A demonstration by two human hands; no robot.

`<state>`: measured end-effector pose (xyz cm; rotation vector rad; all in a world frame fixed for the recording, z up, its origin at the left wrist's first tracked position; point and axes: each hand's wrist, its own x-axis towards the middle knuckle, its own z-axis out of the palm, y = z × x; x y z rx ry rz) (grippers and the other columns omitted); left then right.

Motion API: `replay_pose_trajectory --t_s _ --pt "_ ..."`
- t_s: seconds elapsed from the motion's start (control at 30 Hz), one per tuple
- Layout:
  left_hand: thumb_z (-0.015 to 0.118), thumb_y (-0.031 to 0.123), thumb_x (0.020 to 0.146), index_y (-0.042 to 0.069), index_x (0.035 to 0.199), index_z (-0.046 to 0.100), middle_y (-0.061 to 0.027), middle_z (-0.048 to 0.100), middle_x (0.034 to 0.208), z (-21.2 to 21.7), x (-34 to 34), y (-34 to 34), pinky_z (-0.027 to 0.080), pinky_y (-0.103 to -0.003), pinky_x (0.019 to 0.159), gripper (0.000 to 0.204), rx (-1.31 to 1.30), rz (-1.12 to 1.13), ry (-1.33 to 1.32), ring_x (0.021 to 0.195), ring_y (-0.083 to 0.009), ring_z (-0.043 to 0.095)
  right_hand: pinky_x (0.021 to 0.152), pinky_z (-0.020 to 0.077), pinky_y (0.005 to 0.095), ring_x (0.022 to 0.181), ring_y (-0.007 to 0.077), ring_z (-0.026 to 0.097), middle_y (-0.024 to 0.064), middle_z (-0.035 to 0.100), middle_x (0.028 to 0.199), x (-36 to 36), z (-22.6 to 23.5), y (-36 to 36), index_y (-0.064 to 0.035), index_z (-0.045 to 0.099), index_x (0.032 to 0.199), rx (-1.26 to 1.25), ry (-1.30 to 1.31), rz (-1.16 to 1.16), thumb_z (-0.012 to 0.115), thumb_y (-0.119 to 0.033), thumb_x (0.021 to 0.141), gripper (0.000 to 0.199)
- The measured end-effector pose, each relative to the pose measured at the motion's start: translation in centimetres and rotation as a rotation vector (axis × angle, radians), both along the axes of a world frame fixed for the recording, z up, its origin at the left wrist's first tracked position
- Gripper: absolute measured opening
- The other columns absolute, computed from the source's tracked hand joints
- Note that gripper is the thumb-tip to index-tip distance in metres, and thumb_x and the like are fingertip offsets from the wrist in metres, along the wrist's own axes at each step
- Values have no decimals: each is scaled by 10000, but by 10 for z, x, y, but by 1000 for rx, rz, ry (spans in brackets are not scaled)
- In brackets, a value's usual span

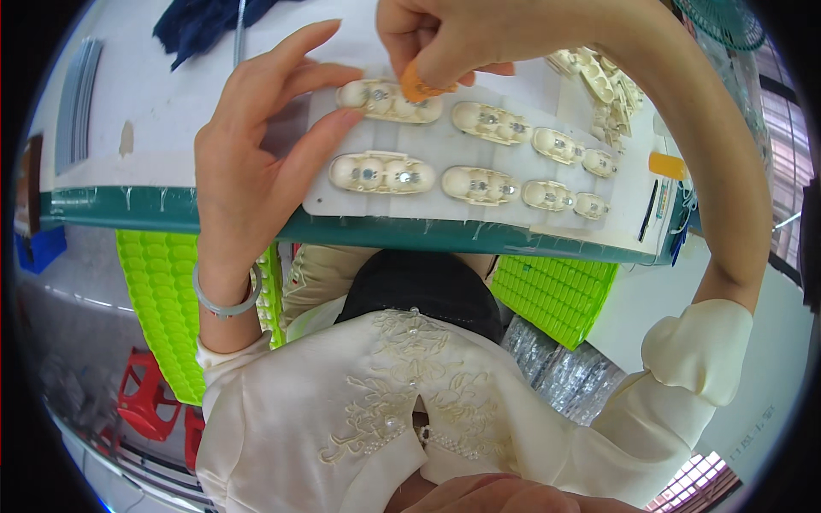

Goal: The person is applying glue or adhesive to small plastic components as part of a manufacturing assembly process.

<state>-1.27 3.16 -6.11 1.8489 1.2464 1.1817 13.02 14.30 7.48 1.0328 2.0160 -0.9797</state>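
Observation:
My left hand (269,128) pinches the left end of a cream oval plastic case (369,96), thumb at its near edge and fingers at its far edge. My right hand (436,43) reaches across from the right and presses a crumpled orange piece (419,85), cloth or sponge, against that case's right part. Round silvery spots show inside the case. It lies at the far left of a pale flat board (385,137). Several similar cases, smaller toward the right, sit in two rows on it, among them a near-left case (382,173).
A heap of cream plastic parts (603,90) lies at the back right. Nearby are an orange-yellow block (667,166) and a black pen-like tool (648,210). Dark blue cloth (201,30) lies at the back left. Green trays (554,295) stand below the table's green edge (385,232).

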Motion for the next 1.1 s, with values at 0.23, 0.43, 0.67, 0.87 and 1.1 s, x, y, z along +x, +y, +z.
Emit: replay_pose_trajectory --t_s 0.23,0.43,0.67,0.87,1.1 --pt "726 -8 754 31 1247 564 -59 696 989 -3 4 -1 445 -266 877 520 -17 36 -36 969 -150 592 455 398 274 504 110 526 28 587 583 24 -43 3 -13 688 737 73 253 34 647 -166 723 159" --pt "702 -41 776 6 1246 563 -78 691 1028 -1 7 -4 426 -263 921 492 -59 57 -29 1010 -127 581 406 347 279 477 114 481 13 577 606 38 -79 16 -30 672 719 17 470 60 670 -212 706 182" --pt "686 -54 789 -6 1252 556 -96 684 1053 -2 7 -7 420 -260 932 483 -80 91 7 1025 -124 581 535 455 292 555 148 589 69 649 649 60 -25 3 -18 684 731 204 388 -28 642 -209 766 199" --pt "654 -70 814 -20 1279 527 -138 666 1081 -2 8 -6 426 -277 931 485 -51 53 4 1035 -149 591 504 430 264 527 113 559 39 623 627 104 29 -24 -15 690 792 389 -13 -263 626 -237 822 233" --pt "638 -64 829 -30 1300 502 -148 657 1100 -4 8 -5 417 -265 925 491 -19 53 47 1042 -155 590 453 381 212 513 57 520 31 621 632 200 29 -46 -1 672 974 258 129 -447 649 -217 894 231"
